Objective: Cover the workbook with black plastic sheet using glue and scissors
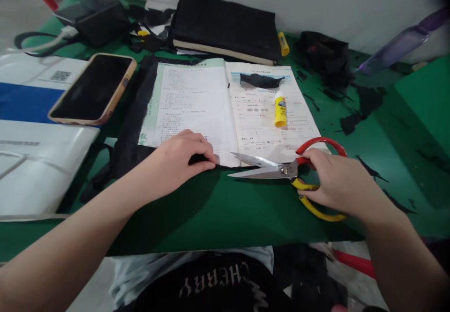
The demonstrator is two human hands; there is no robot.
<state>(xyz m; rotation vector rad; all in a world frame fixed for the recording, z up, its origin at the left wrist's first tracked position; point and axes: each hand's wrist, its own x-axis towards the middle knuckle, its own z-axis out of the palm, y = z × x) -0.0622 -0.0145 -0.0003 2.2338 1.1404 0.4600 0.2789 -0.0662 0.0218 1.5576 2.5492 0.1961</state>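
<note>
An open booklet (pixel 197 101) with printed pages lies on the green table, its left side over a sheet of black material (pixel 130 129). My left hand (pixel 186 155) is closed at the booklet's lower edge, thumb and fingertips pinching it near the fold. In my right hand (pixel 337 181) are scissors (pixel 281 169) with one red and one yellow handle. Their blades are parted and point left, the upper one over the booklet's bottom edge. A yellow glue stick (pixel 280 111) and a black scrap (pixel 262 80) rest on the right page.
A phone (pixel 93 87) lies on a white and blue packet (pixel 21 101) at left. Behind the booklet sits a thick black-covered book (pixel 228 26), with a yellow cap (pixel 283 44) beside it. Black scraps (pixel 365 103) and a purple bottle (pixel 397 45) are at right. A dark box (pixel 93 19) stands back left.
</note>
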